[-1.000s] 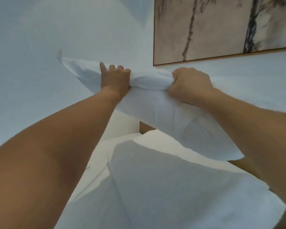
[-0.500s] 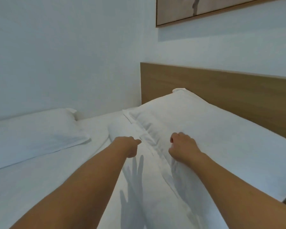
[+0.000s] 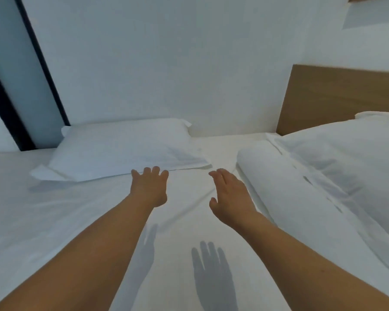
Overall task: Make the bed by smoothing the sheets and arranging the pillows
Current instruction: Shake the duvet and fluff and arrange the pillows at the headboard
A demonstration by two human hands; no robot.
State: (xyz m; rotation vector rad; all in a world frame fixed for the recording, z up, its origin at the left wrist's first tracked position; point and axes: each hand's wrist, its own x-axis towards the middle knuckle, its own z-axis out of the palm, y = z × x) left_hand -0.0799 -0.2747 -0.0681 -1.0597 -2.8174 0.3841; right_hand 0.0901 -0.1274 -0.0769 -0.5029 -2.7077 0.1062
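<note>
From the head camera, two bare hands reach out above the white sheet (image 3: 54, 221), both released and grasping nothing. The left hand (image 3: 150, 187) has its fingers spread and slightly curled, its fingertips (image 3: 155, 169) close to the near edge of the left pillow (image 3: 121, 149). The right hand (image 3: 230, 194) is flat with fingers together, held between the two groups of pillows. Two hand shadows fall on the sheet below the forearms, so both hands hang clear of the fabric.

Three pillows can be counted: one lies flat on the left against the white wall (image 3: 166, 63); on the right a long narrow pillow (image 3: 290, 198) lies just beside a larger pillow (image 3: 350, 158), which rests against the wooden headboard (image 3: 337, 99). One dark vertical frame (image 3: 43, 70) stands at the far left. The sheet shows a few soft creases near the hands. No brand, label or writing can be read anywhere.
</note>
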